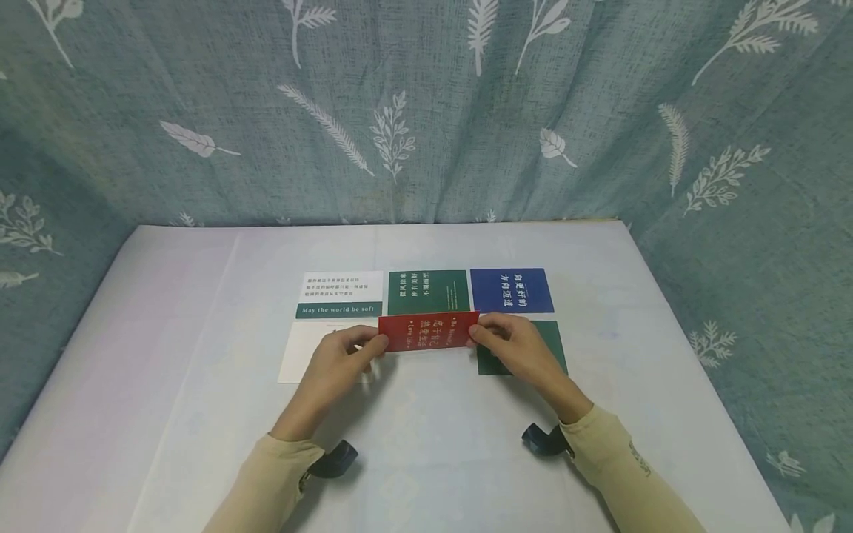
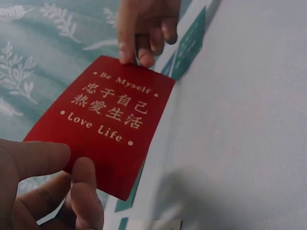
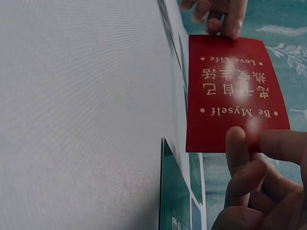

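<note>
Head view shows the red card (image 1: 429,331) lifted above the table (image 1: 166,355), the left hand (image 1: 341,363) pinching its left edge and the right hand (image 1: 513,346) pinching its right edge, over the gap between the near cards. Held only at the edges, it could bow or slip and land askew across its neighbours. Beyond it lie a white-and-green card (image 1: 341,294), a green card (image 1: 428,291) and a blue card (image 1: 511,289); another white card (image 1: 301,354) near left and another green one (image 1: 552,349) near right crowd the gap.
</note>
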`<state>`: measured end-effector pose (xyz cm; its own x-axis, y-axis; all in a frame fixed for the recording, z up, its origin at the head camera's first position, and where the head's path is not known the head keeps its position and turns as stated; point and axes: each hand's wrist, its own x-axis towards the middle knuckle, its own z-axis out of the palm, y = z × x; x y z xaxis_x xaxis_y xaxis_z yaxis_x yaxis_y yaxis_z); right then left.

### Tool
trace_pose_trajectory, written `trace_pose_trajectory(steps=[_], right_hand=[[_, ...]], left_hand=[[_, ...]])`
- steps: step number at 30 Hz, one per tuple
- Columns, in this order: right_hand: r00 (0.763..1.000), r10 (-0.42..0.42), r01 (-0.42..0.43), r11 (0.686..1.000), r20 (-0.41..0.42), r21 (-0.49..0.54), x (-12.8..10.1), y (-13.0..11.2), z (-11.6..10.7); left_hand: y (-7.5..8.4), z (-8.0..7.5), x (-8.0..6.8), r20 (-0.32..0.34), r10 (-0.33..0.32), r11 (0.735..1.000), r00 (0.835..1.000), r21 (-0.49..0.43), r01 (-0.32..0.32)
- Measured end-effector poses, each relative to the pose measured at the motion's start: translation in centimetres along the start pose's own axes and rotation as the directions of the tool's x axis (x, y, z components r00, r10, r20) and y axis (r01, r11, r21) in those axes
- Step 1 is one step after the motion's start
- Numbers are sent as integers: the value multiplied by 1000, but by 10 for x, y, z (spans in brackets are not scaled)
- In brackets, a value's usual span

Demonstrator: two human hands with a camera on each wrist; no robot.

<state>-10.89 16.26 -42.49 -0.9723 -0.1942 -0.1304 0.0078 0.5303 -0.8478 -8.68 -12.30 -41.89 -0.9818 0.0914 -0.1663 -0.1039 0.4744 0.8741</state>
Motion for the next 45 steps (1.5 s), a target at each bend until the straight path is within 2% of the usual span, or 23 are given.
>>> trace_pose_trajectory(steps=[5,9,10,15,17,23,32,37,45], right_hand=[[999,-40,40,999,9,6,1,2,0],[993,-113,111,991,34,69,1,4,-1],[992,-124,121,989,35,79,1,4,-1],[991,-128,125,989,28,82,-11,-18,-8],[992,-126,123,988,27,94,-15,-26,-10],[994,-110,107,986,16,125,-2,2,-5],[988,-148,149,989,-44,22,-1,10,0],[987,-143,141,990,-76,-22,-2,9,4],[985,-137,134,990,-109,-32,-3,9,8]], left_hand=[[-1,-2,1,11,-17,1000,1000,-19,17],[-1,-4,0,34,-25,997,999,-70,28],[4,-5,-2,44,-29,996,999,-87,32],[3,-6,-2,62,-28,989,998,-145,37],[-1,-5,0,48,-13,990,999,-137,19],[-2,-3,-1,-2,43,994,999,-102,-43],[-1,3,-2,-113,141,988,984,75,-133],[-3,7,-2,-132,163,983,978,108,-150],[-7,9,-3,-154,185,978,971,122,-167]])
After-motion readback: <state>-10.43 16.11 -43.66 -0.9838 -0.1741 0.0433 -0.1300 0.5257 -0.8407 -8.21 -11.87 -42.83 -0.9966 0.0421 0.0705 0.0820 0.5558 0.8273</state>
